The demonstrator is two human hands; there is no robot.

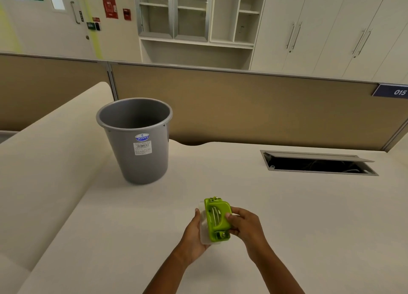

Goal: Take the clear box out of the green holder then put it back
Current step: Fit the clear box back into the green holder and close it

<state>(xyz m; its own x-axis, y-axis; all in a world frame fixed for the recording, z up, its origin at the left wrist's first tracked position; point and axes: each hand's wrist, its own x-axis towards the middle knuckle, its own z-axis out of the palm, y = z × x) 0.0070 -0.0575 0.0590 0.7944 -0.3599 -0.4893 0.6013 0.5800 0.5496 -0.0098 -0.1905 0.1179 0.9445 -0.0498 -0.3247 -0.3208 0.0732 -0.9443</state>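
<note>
Both hands hold one small assembly above the cream desk (287, 205). The green holder (218, 219) is a lime plastic frame with metal wires across its opening and metal clips at both ends. The clear box (203, 226) lies against the holder's left side, a pale translucent slab showing along that edge. My left hand (194, 238) cups the clear box from the left and underneath. My right hand (244, 224) grips the green holder's right edge, thumb on its face. Whether the box sits fully inside the holder I cannot tell.
A grey plastic bin (136, 143) with a label stands upright at the desk's far left. A cable hatch (318, 163) with its lid raised opens at the far right. A brown partition (242, 108) runs along the back of the desk.
</note>
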